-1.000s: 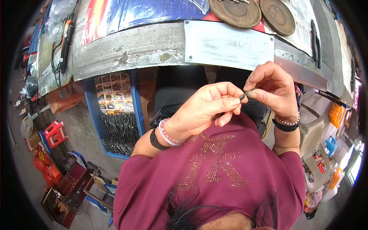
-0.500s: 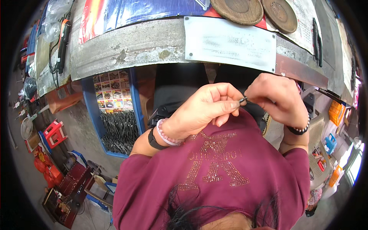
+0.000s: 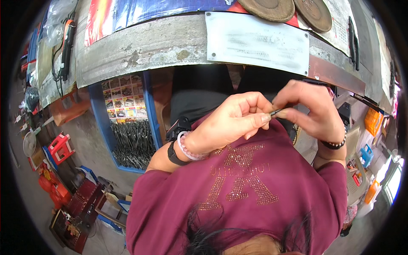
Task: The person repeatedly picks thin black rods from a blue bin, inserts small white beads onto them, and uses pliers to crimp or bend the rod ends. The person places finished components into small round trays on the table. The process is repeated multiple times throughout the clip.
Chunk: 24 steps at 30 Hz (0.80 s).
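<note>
Pinching small dark metal piece (image 3: 276,112) | between left hand (image 3: 231,123) fingertips and right hand (image 3: 312,111)

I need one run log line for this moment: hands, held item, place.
left hand: pinches small dark metal piece | right hand: pinches same piece | place: above maroon shirt, by workbench

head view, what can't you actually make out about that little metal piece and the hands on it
- Small dark metal piece, head view: only a tip shows; the rest is hidden by the left hand and right hand, so its kind and length are unclear.
- Right hand's fingertips: curled under, out of sight.
- Dark metal items in the blue bin: too small to identify.
</note>
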### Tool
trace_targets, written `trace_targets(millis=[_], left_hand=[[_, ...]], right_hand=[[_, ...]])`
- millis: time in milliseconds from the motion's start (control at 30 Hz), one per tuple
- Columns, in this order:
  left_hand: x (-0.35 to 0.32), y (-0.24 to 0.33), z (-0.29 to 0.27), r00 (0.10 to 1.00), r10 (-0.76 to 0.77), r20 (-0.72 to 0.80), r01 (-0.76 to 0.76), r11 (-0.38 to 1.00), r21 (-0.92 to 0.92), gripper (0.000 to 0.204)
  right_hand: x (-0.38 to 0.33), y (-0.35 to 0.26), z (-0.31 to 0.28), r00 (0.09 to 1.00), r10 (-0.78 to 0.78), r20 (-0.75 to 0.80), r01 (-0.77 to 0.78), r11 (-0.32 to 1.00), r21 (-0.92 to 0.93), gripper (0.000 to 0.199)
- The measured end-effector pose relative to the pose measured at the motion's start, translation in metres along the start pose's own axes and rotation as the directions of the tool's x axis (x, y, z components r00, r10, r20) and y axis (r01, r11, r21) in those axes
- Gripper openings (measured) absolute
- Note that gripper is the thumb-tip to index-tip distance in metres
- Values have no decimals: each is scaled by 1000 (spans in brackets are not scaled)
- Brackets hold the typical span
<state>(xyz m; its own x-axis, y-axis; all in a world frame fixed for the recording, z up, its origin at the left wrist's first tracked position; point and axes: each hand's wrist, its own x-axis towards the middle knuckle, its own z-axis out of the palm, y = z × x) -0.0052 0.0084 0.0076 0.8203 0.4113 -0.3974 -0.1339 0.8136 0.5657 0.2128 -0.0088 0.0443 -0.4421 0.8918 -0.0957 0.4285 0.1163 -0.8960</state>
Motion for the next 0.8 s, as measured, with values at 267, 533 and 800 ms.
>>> trace_targets(millis=[267, 533, 800], left_hand=[[1, -8, 0, 978, 205, -24, -191, 944, 268, 14], [-6, -15, 5, 987, 148, -56, -114, 908, 402, 16], [-10, -18, 9, 991, 133, -34, -96, 851, 517, 14]], right_hand=[[-8, 27, 21, 994, 75, -75, -31, 881, 472, 53], [-19, 11, 39, 989, 68, -135, -46, 986, 160, 34], [-29, 16, 62, 967, 136, -213, -53, 933, 355, 33]])
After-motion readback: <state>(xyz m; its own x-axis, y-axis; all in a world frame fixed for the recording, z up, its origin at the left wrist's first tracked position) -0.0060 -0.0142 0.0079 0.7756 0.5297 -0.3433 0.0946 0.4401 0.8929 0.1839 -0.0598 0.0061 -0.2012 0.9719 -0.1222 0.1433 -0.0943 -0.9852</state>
